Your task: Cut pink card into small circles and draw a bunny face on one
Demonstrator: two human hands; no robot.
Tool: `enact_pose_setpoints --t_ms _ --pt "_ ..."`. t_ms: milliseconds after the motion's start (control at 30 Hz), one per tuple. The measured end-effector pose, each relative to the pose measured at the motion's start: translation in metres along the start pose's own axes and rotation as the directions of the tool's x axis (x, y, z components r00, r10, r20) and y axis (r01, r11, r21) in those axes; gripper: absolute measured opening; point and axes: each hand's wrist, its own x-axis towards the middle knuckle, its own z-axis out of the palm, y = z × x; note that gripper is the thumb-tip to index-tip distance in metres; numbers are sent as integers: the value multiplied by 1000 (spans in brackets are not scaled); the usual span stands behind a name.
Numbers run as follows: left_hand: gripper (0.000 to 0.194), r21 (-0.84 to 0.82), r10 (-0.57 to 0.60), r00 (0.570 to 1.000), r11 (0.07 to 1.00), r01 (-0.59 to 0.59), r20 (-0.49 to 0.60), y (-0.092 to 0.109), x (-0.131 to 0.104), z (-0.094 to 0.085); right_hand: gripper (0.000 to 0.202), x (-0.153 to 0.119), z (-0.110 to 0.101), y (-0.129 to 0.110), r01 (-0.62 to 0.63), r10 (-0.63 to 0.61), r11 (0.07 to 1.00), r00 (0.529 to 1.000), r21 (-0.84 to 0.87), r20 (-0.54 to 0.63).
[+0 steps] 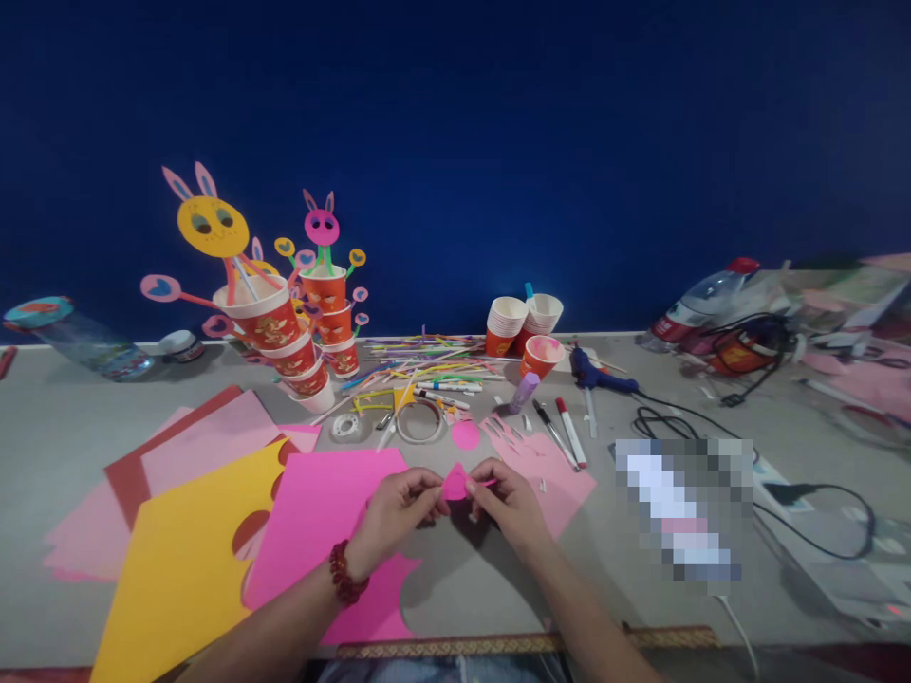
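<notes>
Far left on the grey counter (470, 583), one clear bottle with a teal cap (92, 346) is lying down, and one small jar (181, 347) is sitting just beside it. Next up, two rabbit faces are sticking up above the red cups, one yellow face (213, 228) and one pink face (322, 228), and a third is half hiding behind, so I'm not counting much of that one. In front of those, one yellow sheet (185, 550) is overlapping one hot-pink sheet (313, 531).

Around the middle, two tape rolls are lying flat: one small roll (337, 429) and one bigger roll (419, 440). The left hand (399, 503), wearing one beaded bracelet (347, 574), is pinching one small pink paper piece (455, 486), its grip clamped on the left side. That piece is hanging just above the counter, between both hands, and the right hand (509, 498) is clamping its grip on the right side.

Further right, two cup stacks (504, 327) are standing behind one single cup (543, 360), one purple glue stick (525, 391) is leaning, and one black pen (556, 433) plus one red-capped marker (571, 433) are lying side by side. One blue glue gun (604, 377) is resting beyond them, and one red-capped bottle (701, 304) is tilting near the back.
</notes>
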Motion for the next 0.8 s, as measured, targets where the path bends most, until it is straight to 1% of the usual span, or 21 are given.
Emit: enact_pose_setpoints --t_ms 133,200,267,333,400,433,467,500,567,633,667,733,767,800 --pt "28 -12 7 998 1000 -6 56 0 1 -2 35 0 2 -1 0 0 1000 1000 -24 0" --pt "28 2 4 996 1000 -5 94 0 0 -2 34 0 4 -3 0 0 999 1000 -48 0" --pt "28 10 6 994 1000 -7 107 -1 0 -2 33 0 2 -8 12 -12 996 1000 -90 4" --pt "29 -13 11 997 1000 -10 80 -3 1 -3 32 -2 -5 -15 59 -68 982 997 -177 -43" --pt "29 -66 11 999 998 -8 35 -6 3 -5 30 -7 -15 -21 104 -159 935 978 -339 -138" --pt "29 -99 5 1000 995 -4 15 -8 4 -7 28 -11 -21 -24 106 -202 887 964 -449 -171" --pt "29 -133 -7 1000 991 7 0 -8 5 -8 25 -15 -26 -26 94 -231 818 957 -567 -174" --pt "29 -164 -24 1000 986 23 -8 -9 5 -9 22 -20 -30 -27 84 -246 728 958 -680 -145" --pt "29 -212 -64 998 975 59 -17 -8 6 -10 13 -28 -34 -28 85 -220 521 975 -849 -38" --pt "28 -250 -92 996 964 86 -14 -6 5 -10 8 -34 -34 -28 112 -169 350 984 -930 55" --pt "28 -267 -98 995 959 91 -14 -4 4 -10 10 -35 -33 -28 119 -146 289 986 -950 79" --pt "29 -293 -104 995 951 96 -12 -2 3 -9 14 -34 -31 -27 123 -122 215 988 -969 98" --pt "30 -301 -106 994 949 97 -15 -1 2 -8 13 -32 -30 -27 124 -115 203 988 -971 102" --pt "30 -305 -107 994 948 96 -20 -1 2 -8 11 -30 -31 -27 124 -111 210 989 -970 103"
